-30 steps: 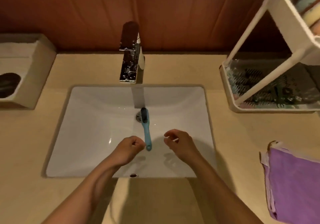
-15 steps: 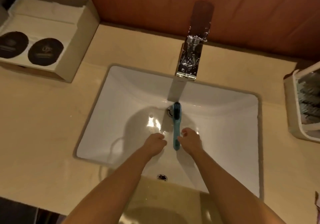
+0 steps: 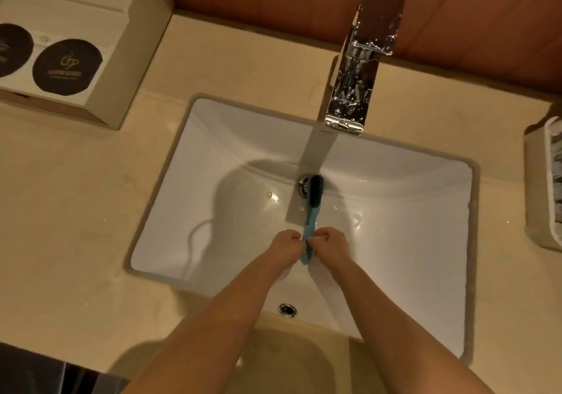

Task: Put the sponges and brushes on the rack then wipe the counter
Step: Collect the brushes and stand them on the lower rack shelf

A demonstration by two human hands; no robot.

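Down in the white sink [image 3: 213,180], a blue-handled brush [image 3: 311,208] is gripped at the near end of its handle by both hands. The left hand [image 3: 287,243] is closed on it from one side and the right hand [image 3: 333,246] from the other, fingers curled tight. Its black bristle head is seen over the sink's drain [image 3: 304,185], below the chrome faucet [image 3: 355,83] mounted behind the sink. A cardboard box [image 3: 121,44] is set on the beige counter [image 3: 76,211] left of the sink, and a white rack [image 3: 538,186] is glimpsed to the sink's right.
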